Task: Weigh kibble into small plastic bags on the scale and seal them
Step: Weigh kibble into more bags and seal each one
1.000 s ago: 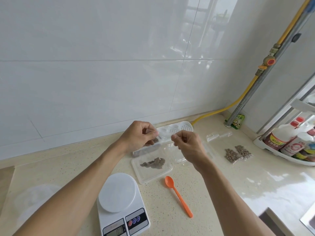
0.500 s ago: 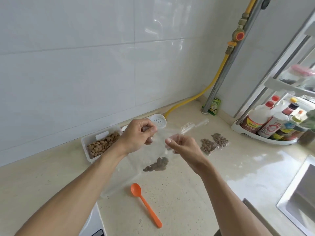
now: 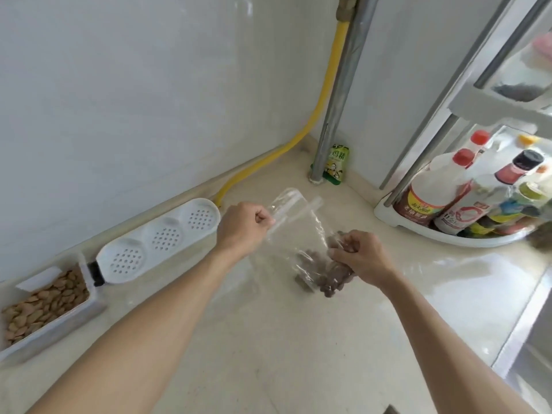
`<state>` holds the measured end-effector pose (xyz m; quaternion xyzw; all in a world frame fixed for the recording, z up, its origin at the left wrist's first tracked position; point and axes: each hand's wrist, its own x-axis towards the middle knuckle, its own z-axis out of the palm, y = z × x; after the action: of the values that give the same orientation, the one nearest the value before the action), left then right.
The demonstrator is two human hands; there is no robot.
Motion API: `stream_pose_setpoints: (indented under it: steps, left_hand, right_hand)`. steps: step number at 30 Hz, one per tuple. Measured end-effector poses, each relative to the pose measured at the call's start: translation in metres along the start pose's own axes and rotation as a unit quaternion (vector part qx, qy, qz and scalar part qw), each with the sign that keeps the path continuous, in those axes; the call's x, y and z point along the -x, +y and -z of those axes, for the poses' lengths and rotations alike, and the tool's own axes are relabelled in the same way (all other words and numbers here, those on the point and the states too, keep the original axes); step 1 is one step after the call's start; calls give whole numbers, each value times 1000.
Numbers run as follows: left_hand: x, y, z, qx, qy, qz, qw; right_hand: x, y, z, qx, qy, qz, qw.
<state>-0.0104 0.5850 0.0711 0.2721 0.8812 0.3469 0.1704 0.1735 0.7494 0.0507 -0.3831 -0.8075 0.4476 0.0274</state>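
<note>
The left hand (image 3: 243, 227) pinches the bag (image 3: 294, 231) mouth; the right hand (image 3: 360, 258) grips its kibble (image 3: 325, 282) end. The bag slants between them, above the bench (image 3: 268, 339) near its back corner.

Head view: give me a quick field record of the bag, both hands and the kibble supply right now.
bag: clear plastic bag, held above the counter, some kibble inside
left hand: left hand pinches the bag's top edge
right hand: right hand grips the bag's lower end around the kibble
supply: open kibble container at far left, by the wall
scale: not in view
</note>
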Motion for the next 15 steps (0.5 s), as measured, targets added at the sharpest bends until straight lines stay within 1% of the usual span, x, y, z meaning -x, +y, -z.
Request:
stream_pose_setpoints:
  steps: [3,6,10,15]
  left_hand:
    - [-33,14,-31,-51,11,-12,999]
    - [-58,18,-57,-67,13,7,998]
    - [-76,17,-82,-94,5,12,995]
    - [-82,17,-100,-109,-2,13,994]
  right_hand:
    - [-32,17,21,22,38,-4,999]
    - [-58,29,28,56,46,0,997]
    - [-77,50,22,98,46,-31,994]
    - [-81,73,13,142,82,-41,986]
